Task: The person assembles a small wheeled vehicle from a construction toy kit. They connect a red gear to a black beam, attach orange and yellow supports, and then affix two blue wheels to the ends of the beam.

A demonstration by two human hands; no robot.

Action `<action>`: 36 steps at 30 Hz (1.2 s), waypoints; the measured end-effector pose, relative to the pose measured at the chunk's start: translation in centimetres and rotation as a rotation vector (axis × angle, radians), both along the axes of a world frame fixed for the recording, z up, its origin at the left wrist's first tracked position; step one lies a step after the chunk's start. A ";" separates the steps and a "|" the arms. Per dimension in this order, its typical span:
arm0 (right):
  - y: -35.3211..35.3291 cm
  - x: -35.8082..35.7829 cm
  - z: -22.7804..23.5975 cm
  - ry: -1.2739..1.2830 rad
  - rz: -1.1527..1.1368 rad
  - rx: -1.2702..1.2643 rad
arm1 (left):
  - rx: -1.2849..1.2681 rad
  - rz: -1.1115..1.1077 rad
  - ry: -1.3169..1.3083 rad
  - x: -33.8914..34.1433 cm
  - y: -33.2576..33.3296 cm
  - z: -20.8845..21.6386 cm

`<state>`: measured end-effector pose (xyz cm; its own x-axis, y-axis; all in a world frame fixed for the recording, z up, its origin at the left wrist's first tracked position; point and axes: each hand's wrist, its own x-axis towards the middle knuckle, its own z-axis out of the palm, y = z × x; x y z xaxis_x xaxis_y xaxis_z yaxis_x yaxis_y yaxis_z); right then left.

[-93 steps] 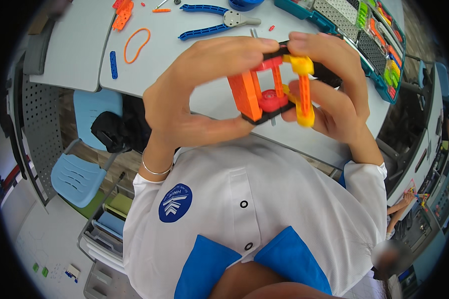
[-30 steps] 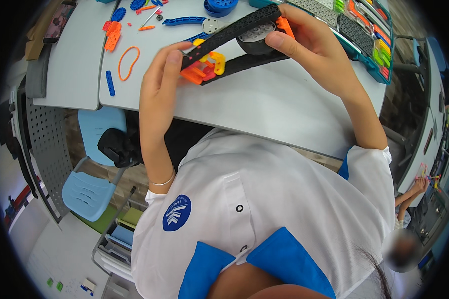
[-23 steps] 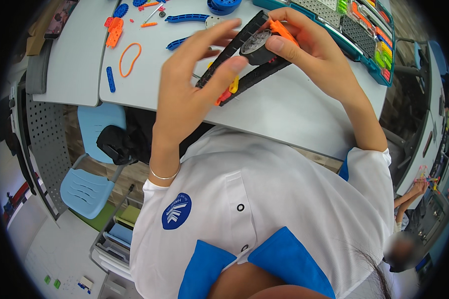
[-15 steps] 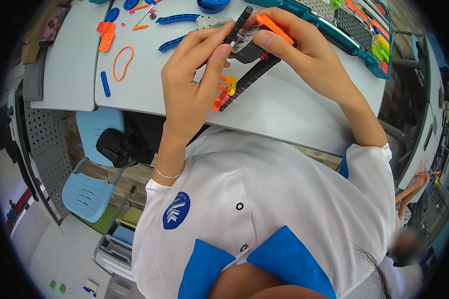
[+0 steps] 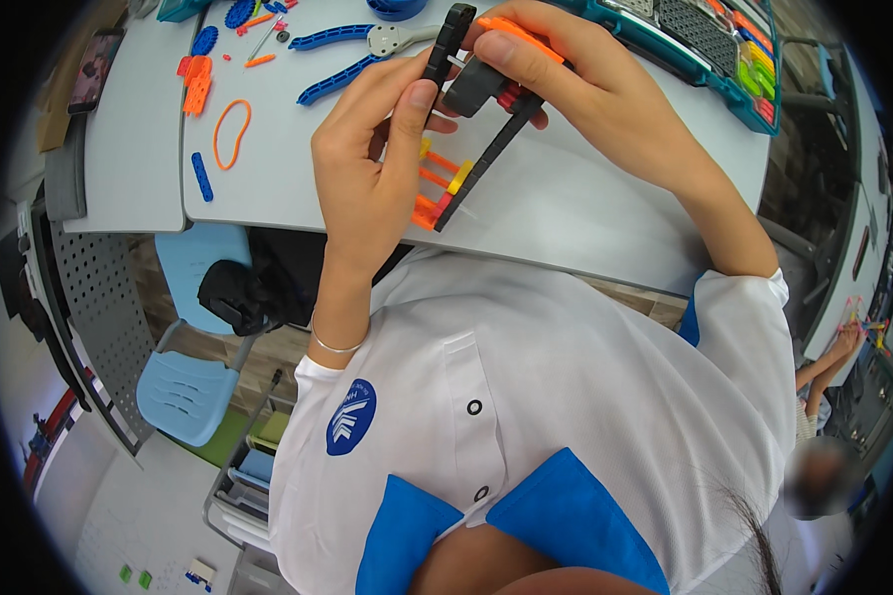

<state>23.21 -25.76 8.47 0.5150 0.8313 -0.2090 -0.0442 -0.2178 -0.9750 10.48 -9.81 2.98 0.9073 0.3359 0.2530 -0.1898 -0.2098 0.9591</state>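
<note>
Both hands are on a plastic construction model held just above the near table edge. My left hand [image 5: 367, 154] pinches a short black beam [image 5: 447, 48] between thumb and fingers, tilted upright at the model's left side. Closed over the far end is my right hand [image 5: 595, 94], its thumb beside an orange piece [image 5: 519, 37]. Between the hands sits a dark block [image 5: 474, 86], with a thin light axle running toward the short beam. A long black beam [image 5: 490, 164] slants down toward me, with orange rods and a yellow connector [image 5: 459, 178] at its lower end.
Blue-handled pliers [image 5: 342, 79] lie past my left hand. Leftward are an orange rubber band [image 5: 232, 135], a blue strip [image 5: 201, 177], orange pieces [image 5: 196, 87] and a phone [image 5: 96, 69]. A teal parts case [image 5: 709, 84] stands far right. Another person's hands [image 5: 843, 342] show at the right rim.
The model has turned slightly, so the dark block's grey round face no longer shows and the orange rods show more. Both hands appear slightly further left, still gripping.
</note>
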 end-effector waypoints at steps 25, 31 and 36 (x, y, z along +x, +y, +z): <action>-0.3 2.5 -2.5 0.326 0.098 0.159 | -0.519 -0.012 0.170 -0.4 0.6 0.9; -0.5 2.4 -0.2 0.632 0.149 0.208 | -0.341 0.100 -0.034 -1.0 -0.2 3.2; -1.6 1.7 -3.4 0.155 0.134 0.325 | -0.107 0.101 -0.151 -0.9 -0.5 3.2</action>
<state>24.88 -27.39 5.10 0.3803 0.9248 0.0099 -0.1884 0.0879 -0.9782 9.55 -10.29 6.21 0.8222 0.4557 0.3412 -0.3159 -0.1334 0.9394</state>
